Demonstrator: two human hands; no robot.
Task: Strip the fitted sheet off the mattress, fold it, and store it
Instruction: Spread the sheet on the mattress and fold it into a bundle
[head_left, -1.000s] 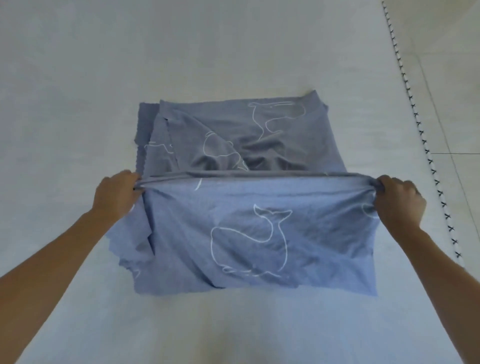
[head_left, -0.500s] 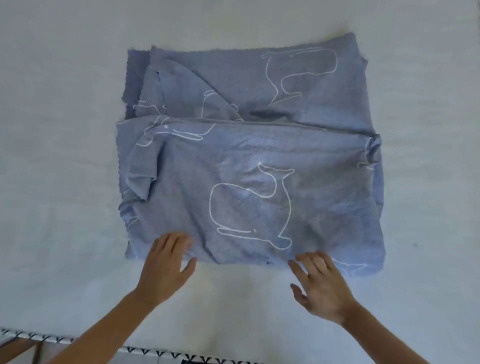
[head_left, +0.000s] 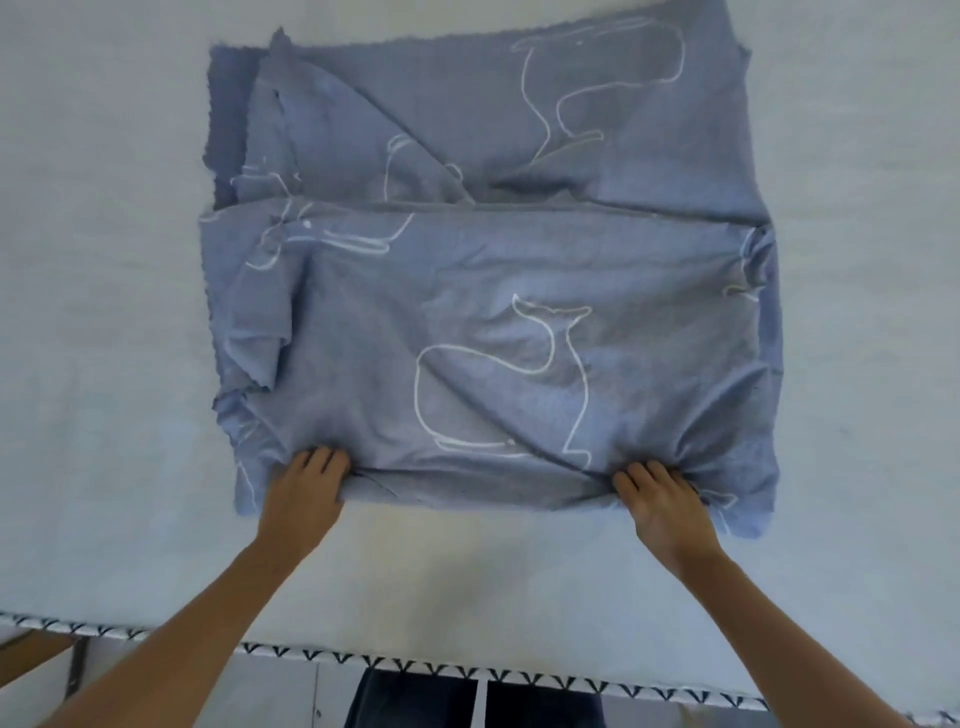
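On the mattress (head_left: 104, 312), your left hand (head_left: 304, 493) and right hand (head_left: 662, 506) grip the fitted sheet (head_left: 493, 312), fingers clamped on its near edge.

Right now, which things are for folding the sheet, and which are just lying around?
For the job: sheet, gripped at its near edge by left hand and right hand; mattress underneath.
Just there: dark trousers; zigzag trim along the mattress edge.

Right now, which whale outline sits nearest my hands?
The complete whale on the near fold of the sheet; the other complete one lies at the far edge.
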